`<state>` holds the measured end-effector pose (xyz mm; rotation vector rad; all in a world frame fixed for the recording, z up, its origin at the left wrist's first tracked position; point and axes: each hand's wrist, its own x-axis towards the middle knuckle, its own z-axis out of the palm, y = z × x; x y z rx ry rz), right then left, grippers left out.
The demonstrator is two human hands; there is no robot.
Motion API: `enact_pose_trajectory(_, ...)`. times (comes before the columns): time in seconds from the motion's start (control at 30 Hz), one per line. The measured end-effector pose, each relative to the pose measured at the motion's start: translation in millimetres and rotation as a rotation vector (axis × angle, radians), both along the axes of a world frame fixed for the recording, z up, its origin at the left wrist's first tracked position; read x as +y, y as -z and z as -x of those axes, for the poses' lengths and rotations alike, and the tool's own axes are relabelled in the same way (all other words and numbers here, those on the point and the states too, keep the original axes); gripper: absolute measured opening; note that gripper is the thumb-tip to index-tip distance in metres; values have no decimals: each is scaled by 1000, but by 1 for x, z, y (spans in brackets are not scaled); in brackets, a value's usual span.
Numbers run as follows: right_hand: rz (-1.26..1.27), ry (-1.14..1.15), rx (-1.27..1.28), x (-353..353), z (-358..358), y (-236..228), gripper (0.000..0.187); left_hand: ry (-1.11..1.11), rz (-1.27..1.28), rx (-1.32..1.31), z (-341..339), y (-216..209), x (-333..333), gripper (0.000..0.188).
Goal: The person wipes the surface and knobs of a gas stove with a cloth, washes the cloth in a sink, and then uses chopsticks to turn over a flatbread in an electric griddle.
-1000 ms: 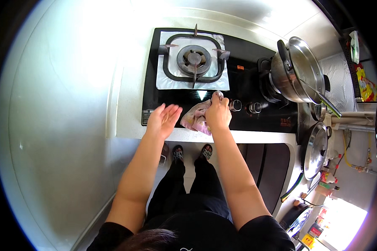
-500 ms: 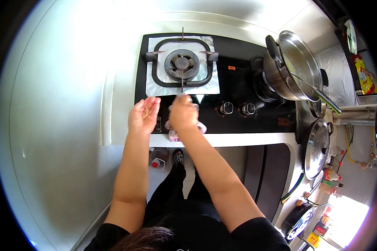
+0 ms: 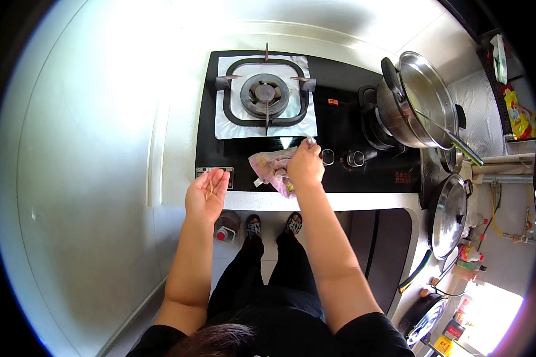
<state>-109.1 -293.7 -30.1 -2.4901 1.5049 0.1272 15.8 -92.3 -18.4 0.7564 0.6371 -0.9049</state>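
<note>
Pink cloth (image 3: 270,168) on black glass

The soft, crumpled cloth lies on the glossy cooktop (image 3: 339,181) near the table's (image 3: 178,149) front edge, bunched in the closed fingers of the right hand (image 3: 305,169). The left hand (image 3: 206,196), cupped palm-up, fingers side by side, bears a thin pale strip (image 3: 209,189). Behind, a squarish metal frame (image 3: 250,123) surrounds the round burner (image 3: 265,93).

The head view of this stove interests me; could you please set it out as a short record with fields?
Left hand: palm up, thin pale bits on it
Right hand: grip closed on pink cloth
Left burner: surrounded by foil sheet
Stovetop: black
Right side: steel pot, green-handled utensil leaning in it
</note>
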Motion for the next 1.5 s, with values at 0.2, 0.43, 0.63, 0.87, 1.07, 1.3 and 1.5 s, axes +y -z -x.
enact_pose_trajectory(0.2, 45, -284, -44, 65, -18, 19, 39, -3, -12, 9, 8, 12, 13, 20)
enact_pose_trajectory(0.43, -57, -320, -176, 42, 11, -28, 33, 47, 8, -77, 3, -17, -5, 21)
enact_pose_trajectory(0.63, 108, -253, 111, -6, 1, -10, 71, 91, 75, -44, 10, -22, -12, 20)
enact_pose_trajectory(0.87, 271, -516, -415, 63, -7, 19, 39, 87, 29, -14, 16, -9, 5, 20)
enact_pose_trajectory(1.07, 11, -651, -764, 38, 4, -27, 32, 46, 24, -32, 10, -2, 22, 20)
enact_pose_trajectory(1.3, 288, -504, -464, 48, -15, 17, 47, 37, 24, 10, 17, 6, 35, 21)
enact_pose_trajectory(1.5, -187, -864, -876, 109, -61, 17, 16, -10, 6, -21, 20, 15, 53, 21)
